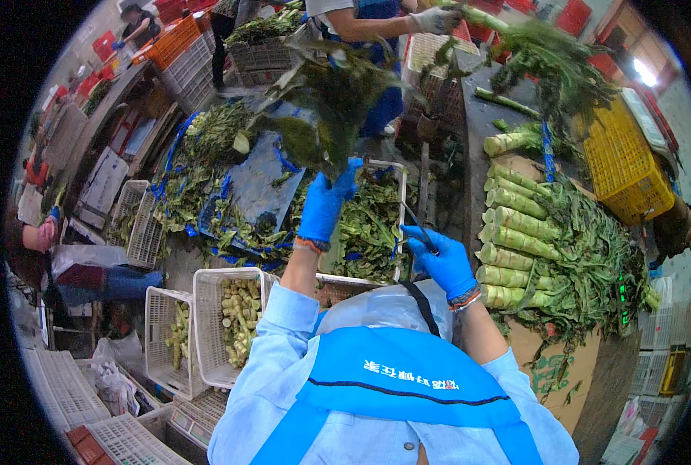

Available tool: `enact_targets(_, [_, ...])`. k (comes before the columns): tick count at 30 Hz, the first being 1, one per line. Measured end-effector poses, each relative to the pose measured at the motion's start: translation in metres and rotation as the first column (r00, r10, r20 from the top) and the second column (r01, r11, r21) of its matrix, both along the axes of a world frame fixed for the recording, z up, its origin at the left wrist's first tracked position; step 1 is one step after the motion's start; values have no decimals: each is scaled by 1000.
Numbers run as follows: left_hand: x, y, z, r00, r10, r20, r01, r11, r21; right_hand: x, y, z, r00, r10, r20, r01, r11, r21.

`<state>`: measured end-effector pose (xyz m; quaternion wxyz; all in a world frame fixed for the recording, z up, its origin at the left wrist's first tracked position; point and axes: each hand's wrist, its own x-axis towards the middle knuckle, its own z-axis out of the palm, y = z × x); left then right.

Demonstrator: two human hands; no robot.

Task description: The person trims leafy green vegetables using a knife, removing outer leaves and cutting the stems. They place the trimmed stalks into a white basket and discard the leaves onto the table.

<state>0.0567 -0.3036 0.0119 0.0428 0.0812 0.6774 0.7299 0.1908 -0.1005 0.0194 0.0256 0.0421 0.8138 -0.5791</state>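
My left hand (325, 203), in a blue glove, grips a bunch of dark green leaves (334, 110) that blurs above it. Held in my right hand (444, 258), also blue-gloved, is a knife (418, 224) whose thin dark blade points up and left. Beneath my hands a white plastic crate (402, 192) is heaped with cut leaves (371, 232). On the right, thick celtuce stems (511, 241) lie stacked in a row, their cut ends towards me and their leaves (595, 256) spreading right.
White crates (203, 325) of pale stem pieces (241, 317) stand lower left. Leaves and blue strapping (223, 186) litter the left side. Across from me, a co-worker's gloved hand (437, 20) holds a leafy stem (485, 17). A yellow crate (627, 157) stands beyond the stack.
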Motion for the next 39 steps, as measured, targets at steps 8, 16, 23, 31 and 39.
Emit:
enact_targets(8, [43, -12, -38, 998, -55, -39, 51, 993, -106, -22, 8, 32, 830, 99, -549, 299, 752, 588])
enact_targets(16, [79, -19, -33, 996, -77, 35, 85, 942, -326, -30, -1, 39, 914, 62, -400, 287, 600, 747])
enact_targets(23, [89, -36, -43, 999, 10, -49, -32, 882, -470, -39, -13, 23, 979, -43, -200, 180, 644, 744])
enact_targets(31, [90, -49, -53, 988, -65, -138, -45, 738, -673, -53, -21, 10, 988, 13, -153, 100, 701, 706])
enact_targets(39, [87, -58, -30, 999, 15, 28, -1, 886, -464, -53, -17, -16, 996, -2, -85, 56, 763, 643])
